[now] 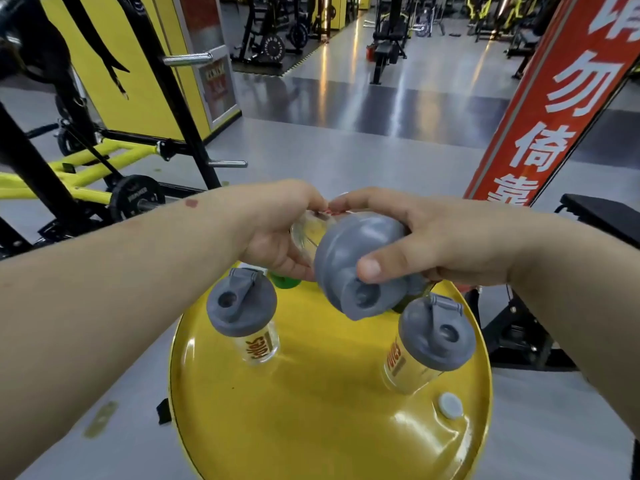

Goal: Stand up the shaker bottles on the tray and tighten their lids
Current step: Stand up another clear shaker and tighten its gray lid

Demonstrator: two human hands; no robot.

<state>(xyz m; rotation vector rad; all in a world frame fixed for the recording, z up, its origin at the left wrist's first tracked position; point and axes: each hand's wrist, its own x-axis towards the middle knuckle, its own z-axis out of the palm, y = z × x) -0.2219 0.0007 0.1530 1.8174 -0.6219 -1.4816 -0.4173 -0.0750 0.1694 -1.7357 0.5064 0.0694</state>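
Observation:
A round yellow tray (311, 427) lies below my hands. Two clear shaker bottles with grey lids stand upright on it, one at the left (244, 315) and one at the right (427, 341). Above the tray's far side I hold a third shaker bottle (308, 233) tilted, its grey lid (349, 265) pointing at me. My left hand (277, 230) wraps the clear body. My right hand (426, 237) grips the lid, thumb on its front. A green object (282, 280) shows under my left hand, mostly hidden.
A small grey cap (450, 406) lies on the tray's right side. A black and yellow weight rack (104, 161) stands at left. A red banner (554, 98) leans at right, with a black bench (602, 216) beside it. Grey gym floor surrounds the tray.

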